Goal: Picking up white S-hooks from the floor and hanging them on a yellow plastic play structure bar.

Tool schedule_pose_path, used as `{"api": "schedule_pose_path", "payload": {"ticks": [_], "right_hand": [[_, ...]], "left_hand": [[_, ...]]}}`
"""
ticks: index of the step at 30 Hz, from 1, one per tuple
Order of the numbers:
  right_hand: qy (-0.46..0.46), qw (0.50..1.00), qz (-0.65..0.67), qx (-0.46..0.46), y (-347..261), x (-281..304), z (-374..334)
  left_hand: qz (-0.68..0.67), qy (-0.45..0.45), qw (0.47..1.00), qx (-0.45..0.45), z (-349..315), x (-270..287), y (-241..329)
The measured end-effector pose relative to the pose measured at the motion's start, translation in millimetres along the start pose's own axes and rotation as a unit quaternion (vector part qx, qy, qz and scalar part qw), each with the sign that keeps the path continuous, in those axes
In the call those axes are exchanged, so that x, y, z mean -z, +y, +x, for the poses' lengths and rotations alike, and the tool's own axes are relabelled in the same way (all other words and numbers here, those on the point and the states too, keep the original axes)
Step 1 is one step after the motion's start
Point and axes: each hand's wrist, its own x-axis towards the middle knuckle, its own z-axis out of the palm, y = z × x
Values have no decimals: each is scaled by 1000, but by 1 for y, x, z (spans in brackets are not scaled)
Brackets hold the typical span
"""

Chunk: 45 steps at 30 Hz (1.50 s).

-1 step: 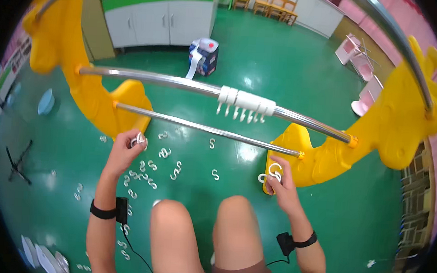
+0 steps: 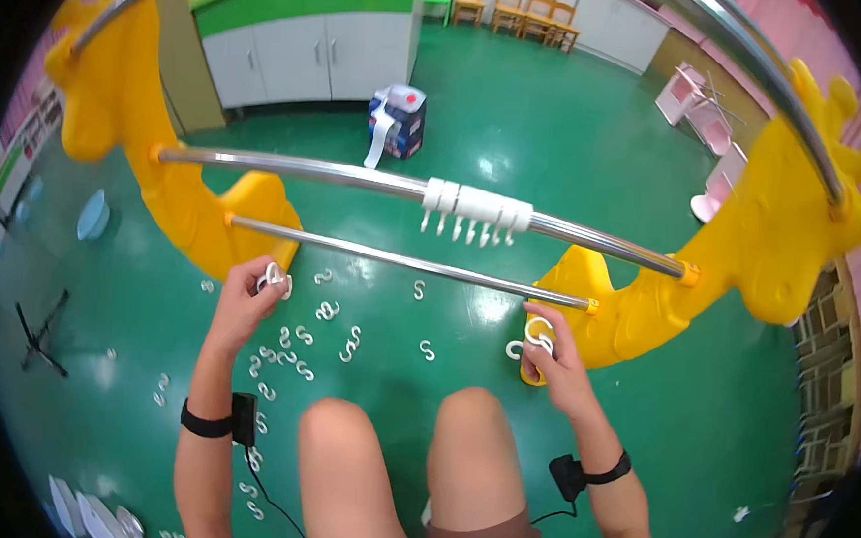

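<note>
My left hand [image 2: 244,300] is closed on white S-hooks [image 2: 274,275], near the foot of the left yellow giraffe-shaped end [image 2: 183,209]. Over on the right, my right hand [image 2: 562,371] pinches more white S-hooks [image 2: 539,328] in front of the other yellow end [image 2: 634,326]; its index finger is stretched out. How many hooks each hand holds cannot be made out. Between the two ends run a thick upper metal bar [image 2: 299,167] and a thinner lower bar [image 2: 392,259]. On the upper bar sits a row of white hooks with ring tops [image 2: 477,206].
Several white S-hooks [image 2: 327,311] lie scattered over the green floor [image 2: 460,103], mostly at the left. Beyond the bars stands a dark blue box [image 2: 397,124]. A light blue basin [image 2: 94,216] and a black stand [image 2: 40,334] are at the left; pink chairs [image 2: 706,123] are at the right.
The whole view has shifted slightly. Both hands keep their hold on the hooks, with no clear movement.
</note>
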Motion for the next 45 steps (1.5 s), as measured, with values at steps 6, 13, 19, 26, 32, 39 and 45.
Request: {"api": "schedule_pose_path", "payload": {"ticks": [6, 13, 19, 26, 32, 39, 45], "right_hand": [[-44, 991, 118, 44, -77, -10, 21], [42, 949, 302, 75, -118, -28, 54], [92, 936, 324, 98, -131, -14, 54], [83, 919, 368, 111, -96, -11, 57], [47, 907, 404, 112, -67, -10, 59], [64, 902, 389, 177, -65, -5, 61], [48, 911, 357, 202, -61, -2, 69]], "left_hand": [[-40, -11, 989, -140, 13, -15, 92], [-136, -18, 984, -115, 23, -52, 159], [-165, -52, 980, -96, 40, -86, 194], [-170, -17, 984, -48, 70, -115, 149], [-148, 107, 978, -104, 93, -135, 121], [-71, 113, 984, -116, 88, -153, 115], [120, 193, 949, -219, 84, -149, 112]]}}
